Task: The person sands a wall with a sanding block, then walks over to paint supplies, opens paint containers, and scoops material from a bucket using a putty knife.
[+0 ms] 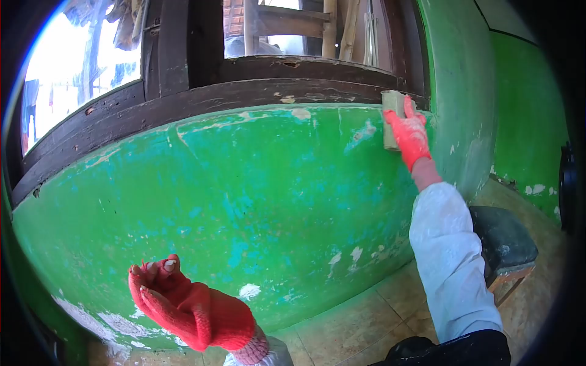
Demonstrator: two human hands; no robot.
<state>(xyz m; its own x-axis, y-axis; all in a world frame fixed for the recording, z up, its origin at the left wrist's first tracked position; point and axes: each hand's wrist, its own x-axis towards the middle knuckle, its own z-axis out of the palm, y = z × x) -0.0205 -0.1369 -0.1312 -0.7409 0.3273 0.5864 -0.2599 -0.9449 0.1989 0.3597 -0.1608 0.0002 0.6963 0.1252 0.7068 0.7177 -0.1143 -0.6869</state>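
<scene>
A pale grey-beige sanding block (390,141) is pressed against the green wall (274,165), just below the dark wooden window sill near the right corner. My right hand (410,131), in a red glove, grips it with the fingers spread over its face. Lower left, my left hand (183,302) hangs before the wall in a red knit glove with bare fingertips showing. Its fingers are loosely curled, with the thumb a little apart, and nothing shows in them. Scuffs, bluish patches and white chips mark the wall's paint.
Above the wall runs the dark brown window frame (256,91), its wood chipped, with glass panes over it. A dark-topped stool (503,238) stands at the right on the tiled floor (351,320). A black round object (567,189) is at the far right edge.
</scene>
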